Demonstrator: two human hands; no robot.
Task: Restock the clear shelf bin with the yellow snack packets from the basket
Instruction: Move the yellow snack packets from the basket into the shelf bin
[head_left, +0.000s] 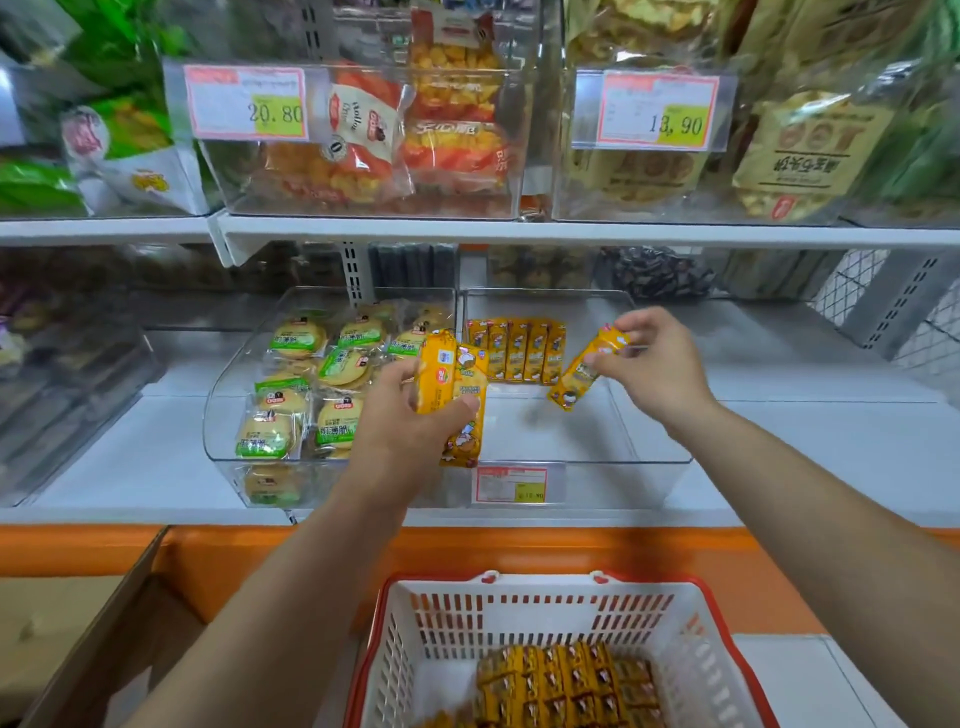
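My left hand (410, 415) grips a small stack of yellow snack packets (457, 395) above the front left of the clear shelf bin (644, 457). My right hand (654, 364) pinches one tilted yellow packet (584, 371) over the bin's middle. Several yellow packets (517, 349) stand in a row at the back left of the bin. The white basket with a red rim (519, 613) sits below, close to me, with several more yellow packets (566, 686) lying in it.
A neighbouring clear bin (223, 415) on the left holds round green-labelled biscuit packs (311, 395). The upper shelf (519, 234) overhangs with bins of bagged snacks and price tags. A cardboard box (88, 639) stands at lower left.
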